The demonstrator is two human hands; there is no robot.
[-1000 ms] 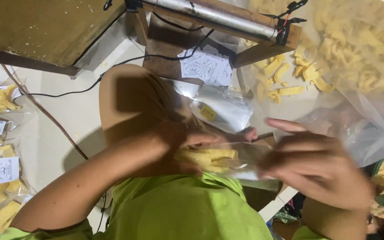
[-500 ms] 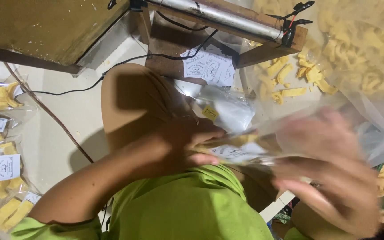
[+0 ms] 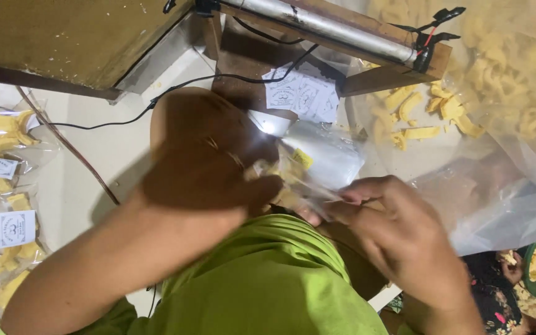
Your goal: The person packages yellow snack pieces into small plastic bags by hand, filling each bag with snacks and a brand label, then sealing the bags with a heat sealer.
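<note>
The left hand (image 3: pixel 209 177) is gripping a small clear bag (image 3: pixel 293 180) of yellow chips over the lap, while the right hand (image 3: pixel 398 232) is pinching its open end. A loose pinch could be spilling chips. Beyond, paper labels (image 3: pixel 302 96) and the sealer bar (image 3: pixel 324 25) are crowding the edge; open floor (image 3: pixel 94 155) is lying left.

Small bag (image 3: pixel 293 186): clear glossy plastic. Large sack (image 3: pixel 516 124): translucent crinkled plastic. Sealer bar (image 3: pixel 324 25): shiny metal, wood frame (image 3: pixel 392 77). Labels (image 3: pixel 302 96): matt white paper.
</note>
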